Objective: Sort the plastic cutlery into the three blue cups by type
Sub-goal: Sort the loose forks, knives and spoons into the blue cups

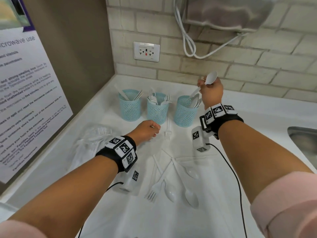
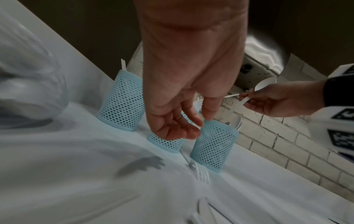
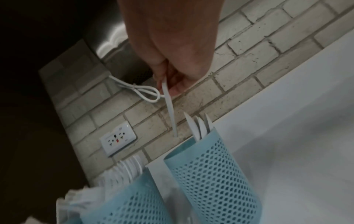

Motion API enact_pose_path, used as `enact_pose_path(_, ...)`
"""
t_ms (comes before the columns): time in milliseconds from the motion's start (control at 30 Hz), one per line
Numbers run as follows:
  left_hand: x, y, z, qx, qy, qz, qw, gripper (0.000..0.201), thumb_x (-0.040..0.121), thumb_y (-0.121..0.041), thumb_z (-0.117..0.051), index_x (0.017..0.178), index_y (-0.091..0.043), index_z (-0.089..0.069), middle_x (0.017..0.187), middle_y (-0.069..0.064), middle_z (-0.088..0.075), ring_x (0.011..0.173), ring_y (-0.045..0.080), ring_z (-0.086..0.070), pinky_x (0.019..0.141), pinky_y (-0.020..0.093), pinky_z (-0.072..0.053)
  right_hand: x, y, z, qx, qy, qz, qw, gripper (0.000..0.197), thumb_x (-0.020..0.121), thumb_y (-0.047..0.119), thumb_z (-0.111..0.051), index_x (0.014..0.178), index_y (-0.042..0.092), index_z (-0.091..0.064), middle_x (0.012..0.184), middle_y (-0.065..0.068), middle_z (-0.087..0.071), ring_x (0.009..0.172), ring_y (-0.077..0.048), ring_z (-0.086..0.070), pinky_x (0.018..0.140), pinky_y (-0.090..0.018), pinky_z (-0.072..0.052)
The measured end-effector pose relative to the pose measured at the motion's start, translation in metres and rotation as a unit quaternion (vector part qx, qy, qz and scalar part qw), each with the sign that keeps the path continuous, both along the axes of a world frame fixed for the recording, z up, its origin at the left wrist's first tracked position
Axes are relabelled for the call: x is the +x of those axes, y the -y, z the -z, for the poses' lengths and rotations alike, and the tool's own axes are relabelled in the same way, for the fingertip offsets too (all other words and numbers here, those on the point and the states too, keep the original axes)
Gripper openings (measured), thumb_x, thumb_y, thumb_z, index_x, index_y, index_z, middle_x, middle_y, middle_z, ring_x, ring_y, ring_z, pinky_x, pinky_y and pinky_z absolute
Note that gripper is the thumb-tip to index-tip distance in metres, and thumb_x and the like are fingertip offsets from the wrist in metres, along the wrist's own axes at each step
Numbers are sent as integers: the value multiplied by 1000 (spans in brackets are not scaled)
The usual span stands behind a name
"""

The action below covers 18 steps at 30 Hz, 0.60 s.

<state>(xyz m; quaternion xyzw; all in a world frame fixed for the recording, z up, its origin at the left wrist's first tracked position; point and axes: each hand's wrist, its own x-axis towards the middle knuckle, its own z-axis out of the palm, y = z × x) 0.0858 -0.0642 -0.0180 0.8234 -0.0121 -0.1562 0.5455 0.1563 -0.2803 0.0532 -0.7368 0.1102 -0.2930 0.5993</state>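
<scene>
1. Spoon [image 1: 211,77]: we are pinching it in our right hand [image 1: 211,91], handle down above the right cup [image 1: 185,111] at 1 o'clock.
2. Our left hand [image 1: 145,132] is hovering over the bench [image 1: 240,117], fingers [image 2: 173,131] loosely curled, holding nothing.

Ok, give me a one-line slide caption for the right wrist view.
Right hand pinches a white plastic spoon by its handle, lowering it toward the blue mesh cup of spoons.
</scene>
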Motion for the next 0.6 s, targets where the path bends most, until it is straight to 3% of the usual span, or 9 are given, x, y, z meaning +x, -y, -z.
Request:
enact_pose_path(67,1,-2,1,4,-7,2,1000,9,96,-18,-47,100,-14,-54,101,3,-59,76,7,-53,62,19,-41,0,-4,8,-73,-28,19,997,16,88,15,-56,103,10,-59,93,-7,-67,85,-22,-62,67,-23,-46)
enact_pose_path(233,1,-6,4,10,-19,2,1000,12,96,-16,-47,104,-13,-56,101,4,-59,76,7,-53,61,18,-42,2,-10,16,-193,-69,21,979,24,93,16,-51,112,2,-57,105,-16,-66,96,-28,-61,68,-23,-36)
enact_pose_path(467,2,1,7,20,-16,22,999,12,96,-12,-45,100,-13,-57,100,4,-60,73,7,-54,63,19,-42,3,-3,14,-214,-80,-2,974,22,88,8,-58,109,2,-58,107,-12,-67,99,-25,-62,68,-17,-38)
enact_pose_path(600,2,5,9,25,-16,40,999,15,95,-10,-45,103,-12,-57,101,4,-60,76,7,-54,64,18,-43,0,0,16,-163,-65,-32,984,27,84,2,-61,111,3,-57,105,-13,-68,86,-18,-62,59,-6,-43)
